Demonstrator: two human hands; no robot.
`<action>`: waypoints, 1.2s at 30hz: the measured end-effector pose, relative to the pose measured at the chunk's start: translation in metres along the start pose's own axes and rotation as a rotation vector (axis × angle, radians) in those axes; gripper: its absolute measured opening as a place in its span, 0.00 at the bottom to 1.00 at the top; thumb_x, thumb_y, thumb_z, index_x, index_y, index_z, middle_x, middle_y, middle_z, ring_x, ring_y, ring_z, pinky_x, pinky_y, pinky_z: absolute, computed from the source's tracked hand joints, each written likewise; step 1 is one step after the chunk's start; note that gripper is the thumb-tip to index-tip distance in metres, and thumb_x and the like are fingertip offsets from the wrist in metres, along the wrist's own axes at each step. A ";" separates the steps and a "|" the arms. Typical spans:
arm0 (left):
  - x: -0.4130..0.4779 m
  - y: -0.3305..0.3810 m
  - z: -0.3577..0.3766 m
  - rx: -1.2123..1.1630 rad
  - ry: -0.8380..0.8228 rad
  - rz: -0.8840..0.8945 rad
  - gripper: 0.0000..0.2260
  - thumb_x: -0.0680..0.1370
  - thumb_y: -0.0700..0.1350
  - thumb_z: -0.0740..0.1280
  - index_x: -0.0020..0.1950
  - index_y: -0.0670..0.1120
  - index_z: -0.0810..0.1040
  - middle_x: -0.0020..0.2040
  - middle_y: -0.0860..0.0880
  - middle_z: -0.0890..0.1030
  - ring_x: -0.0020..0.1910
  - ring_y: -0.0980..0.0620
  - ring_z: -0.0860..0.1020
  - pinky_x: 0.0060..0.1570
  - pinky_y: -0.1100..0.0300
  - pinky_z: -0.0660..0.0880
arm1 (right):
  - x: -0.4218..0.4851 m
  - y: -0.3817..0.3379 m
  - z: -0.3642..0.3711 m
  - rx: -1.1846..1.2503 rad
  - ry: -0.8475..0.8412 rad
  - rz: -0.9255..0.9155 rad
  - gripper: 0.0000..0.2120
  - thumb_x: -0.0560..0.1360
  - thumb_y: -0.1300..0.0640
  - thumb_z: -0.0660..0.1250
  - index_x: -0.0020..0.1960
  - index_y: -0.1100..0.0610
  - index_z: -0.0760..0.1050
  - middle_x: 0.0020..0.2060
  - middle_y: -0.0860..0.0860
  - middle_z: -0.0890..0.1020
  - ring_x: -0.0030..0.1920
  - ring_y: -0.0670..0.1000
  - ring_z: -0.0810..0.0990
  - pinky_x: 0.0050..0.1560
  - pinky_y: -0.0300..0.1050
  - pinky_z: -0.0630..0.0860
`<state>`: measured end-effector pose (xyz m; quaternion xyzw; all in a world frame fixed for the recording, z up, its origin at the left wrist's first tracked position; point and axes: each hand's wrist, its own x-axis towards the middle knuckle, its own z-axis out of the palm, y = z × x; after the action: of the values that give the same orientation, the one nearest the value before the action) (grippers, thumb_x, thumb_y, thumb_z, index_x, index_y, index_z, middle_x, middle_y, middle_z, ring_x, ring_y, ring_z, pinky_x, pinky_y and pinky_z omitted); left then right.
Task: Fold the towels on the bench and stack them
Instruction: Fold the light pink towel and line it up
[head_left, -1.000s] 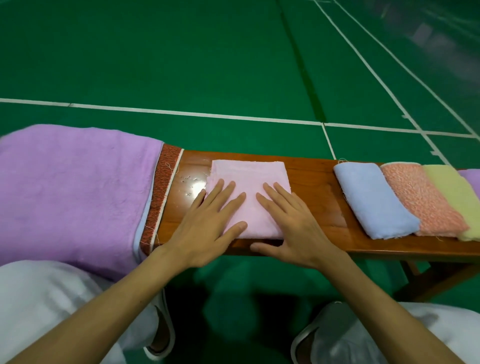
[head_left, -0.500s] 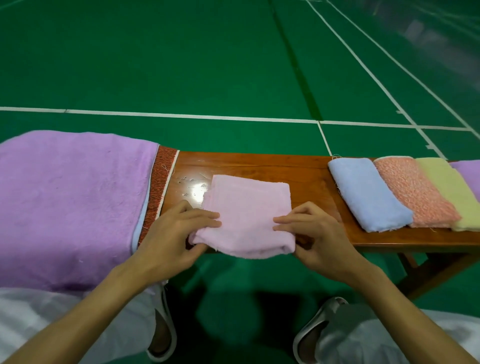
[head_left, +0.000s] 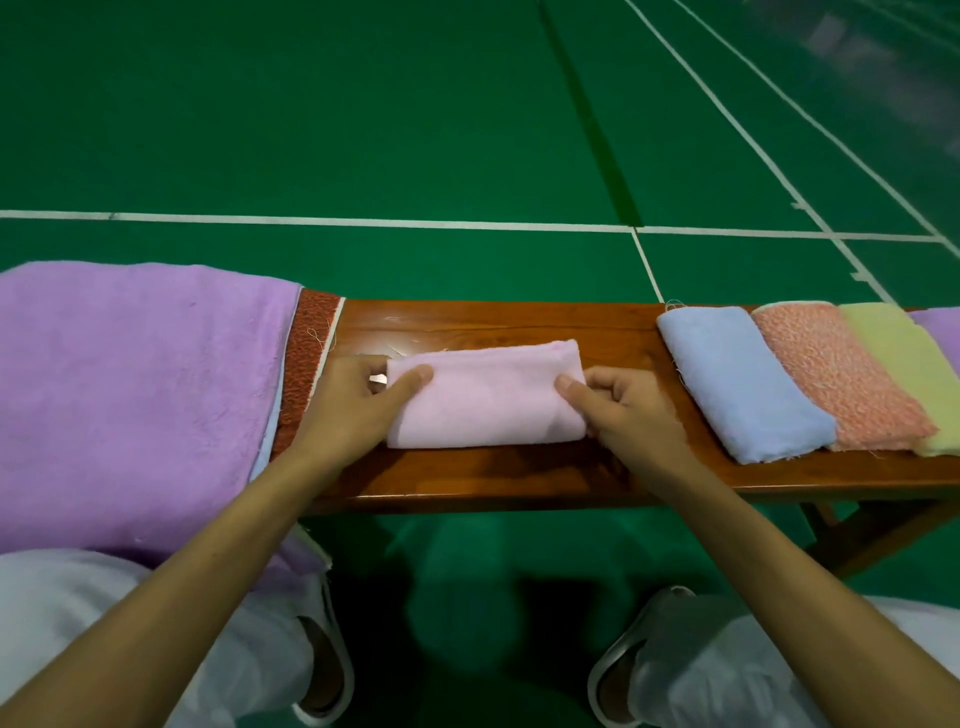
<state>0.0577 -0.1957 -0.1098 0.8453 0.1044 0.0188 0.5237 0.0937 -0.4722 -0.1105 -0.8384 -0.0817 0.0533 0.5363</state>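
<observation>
The green floor (head_left: 363, 130) with white lines fills the far view. A big purple towel (head_left: 135, 395) lies unfolded over the left end of the bench (head_left: 493, 478), with a red patterned cloth (head_left: 306, 353) showing from under its right edge. On the right end, folded towels lie side by side and touching: blue towel (head_left: 743, 384), orange towel (head_left: 841, 374), yellow towel (head_left: 904, 364), and a lilac towel (head_left: 943, 327) cut off by the frame.

The pink towel (head_left: 483, 405) lies on the bare middle of the bench, folded to a narrow strip, its long side running left to right, well apart from the blue towel.

The left hand (head_left: 353, 405) pinches its left end, thumb on top. The right hand (head_left: 628, 410) grips its right end, thumb on top and fingers curled. Whether the fingers reach beneath the cloth is probably so, but they are hidden.

The step in hand looks like the last fold of the pink towel, or setting it down after that fold. Next it likely wants pressing flat, then a move to the right, to lie beside the blue towel. The cloth is soft and may spring open, so both ends need holding until it settles. The purple towel is not yet folded.
</observation>
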 end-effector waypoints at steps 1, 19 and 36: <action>0.003 -0.001 0.002 -0.003 0.016 -0.047 0.10 0.79 0.54 0.73 0.48 0.48 0.85 0.47 0.48 0.87 0.47 0.48 0.84 0.52 0.39 0.81 | 0.003 0.000 0.002 -0.017 0.037 0.019 0.20 0.82 0.52 0.68 0.37 0.65 0.79 0.24 0.47 0.74 0.26 0.43 0.71 0.27 0.33 0.65; -0.060 0.014 0.058 0.839 0.251 0.654 0.23 0.86 0.50 0.59 0.79 0.40 0.68 0.79 0.39 0.67 0.79 0.39 0.64 0.74 0.42 0.66 | -0.031 -0.022 0.019 -0.617 0.319 -0.656 0.19 0.79 0.53 0.66 0.65 0.62 0.79 0.61 0.56 0.83 0.59 0.55 0.79 0.56 0.42 0.74; -0.039 -0.006 0.030 1.020 -0.127 0.373 0.34 0.84 0.63 0.38 0.85 0.44 0.48 0.85 0.45 0.49 0.84 0.47 0.49 0.82 0.45 0.50 | -0.010 0.025 0.027 -0.748 -0.009 -0.419 0.31 0.85 0.39 0.50 0.80 0.57 0.64 0.79 0.52 0.66 0.81 0.53 0.58 0.77 0.55 0.65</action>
<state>0.0226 -0.2273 -0.1250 0.9957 -0.0830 0.0073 0.0405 0.0808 -0.4601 -0.1442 -0.9401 -0.2662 -0.0865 0.1944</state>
